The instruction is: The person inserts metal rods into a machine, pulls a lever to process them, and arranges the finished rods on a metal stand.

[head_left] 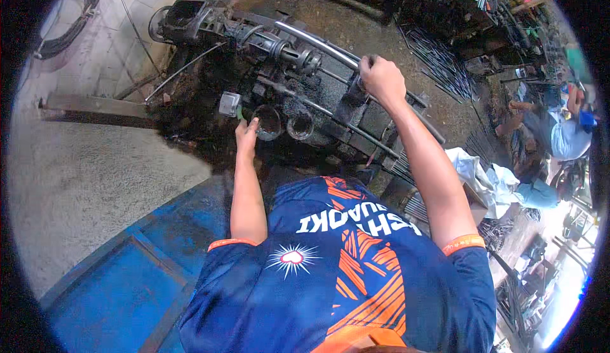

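A greasy dark metal machine with a spindle, long rails and rods stretches before me. My left hand is at its near left side, fingers closed around a green handle-like piece. A pale grey square block is at the upper end of that piece. Beside this hand stand two round, dirty containers, one closer and another to its right. My right hand is closed at the dark carriage, next to a shiny steel bar. What its fingers grip is hidden.
A blue metal panel lies at the lower left, below a wooden beam. Many thin rods are heaped on the floor beyond the machine. White sacks are at the right, with another person farther off.
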`<action>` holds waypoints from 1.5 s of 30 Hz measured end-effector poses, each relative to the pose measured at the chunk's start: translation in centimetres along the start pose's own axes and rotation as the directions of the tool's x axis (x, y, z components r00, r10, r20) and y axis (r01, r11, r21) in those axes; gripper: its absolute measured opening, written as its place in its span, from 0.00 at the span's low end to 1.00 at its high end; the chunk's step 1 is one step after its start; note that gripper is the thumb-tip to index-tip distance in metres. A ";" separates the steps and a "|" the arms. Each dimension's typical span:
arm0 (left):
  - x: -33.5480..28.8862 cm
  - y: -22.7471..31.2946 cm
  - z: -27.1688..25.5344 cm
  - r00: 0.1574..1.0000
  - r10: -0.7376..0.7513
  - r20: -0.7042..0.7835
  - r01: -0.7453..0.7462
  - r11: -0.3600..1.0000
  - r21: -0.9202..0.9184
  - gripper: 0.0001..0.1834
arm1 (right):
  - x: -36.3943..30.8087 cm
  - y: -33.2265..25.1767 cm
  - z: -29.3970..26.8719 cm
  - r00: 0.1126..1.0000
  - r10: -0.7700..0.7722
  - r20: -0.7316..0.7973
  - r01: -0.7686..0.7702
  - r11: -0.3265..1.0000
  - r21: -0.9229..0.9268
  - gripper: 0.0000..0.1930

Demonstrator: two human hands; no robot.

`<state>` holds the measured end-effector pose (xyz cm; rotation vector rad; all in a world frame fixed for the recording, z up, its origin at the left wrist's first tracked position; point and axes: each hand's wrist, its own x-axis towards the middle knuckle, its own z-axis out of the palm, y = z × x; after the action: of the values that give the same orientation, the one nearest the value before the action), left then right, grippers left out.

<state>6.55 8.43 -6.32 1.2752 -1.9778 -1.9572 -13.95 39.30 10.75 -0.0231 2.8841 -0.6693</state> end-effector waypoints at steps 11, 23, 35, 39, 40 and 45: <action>2.2 -2.9 -1.2 0.998 0.044 -0.050 -0.039 0.995 0.094 0.18 | 0.3 -0.3 0.0 0.999 -0.038 0.011 0.038 0.999 0.006 0.26; 1.0 -1.7 -0.3 0.995 0.089 -0.039 -0.089 0.996 -0.015 0.27 | 0.1 -0.3 0.3 0.998 -0.061 -0.032 0.060 0.998 -0.013 0.27; 0.1 -0.7 0.1 0.998 0.007 -0.058 -0.008 1.000 -0.018 0.18 | 0.1 -0.2 0.4 0.998 -0.055 -0.035 0.055 0.998 -0.014 0.27; 0.3 -1.0 0.3 0.986 0.090 -0.139 -0.093 0.995 -0.020 0.18 | 0.6 0.3 0.8 0.998 -0.064 -0.010 0.064 0.998 -0.019 0.24; 0.3 -1.0 0.3 0.976 0.108 -0.190 -0.105 0.994 0.025 0.19 | 0.7 0.5 1.0 0.998 -0.066 -0.018 0.065 0.997 -0.037 0.23; 1.0 -0.9 -0.7 0.786 0.379 -0.489 -0.245 0.917 0.315 0.17 | 0.6 -0.3 0.9 0.997 -0.074 -0.006 0.073 0.997 -0.023 0.25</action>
<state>6.75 7.44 -7.46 1.2559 -1.9833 -1.0706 -14.40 38.56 9.99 -0.1307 2.9099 -0.6507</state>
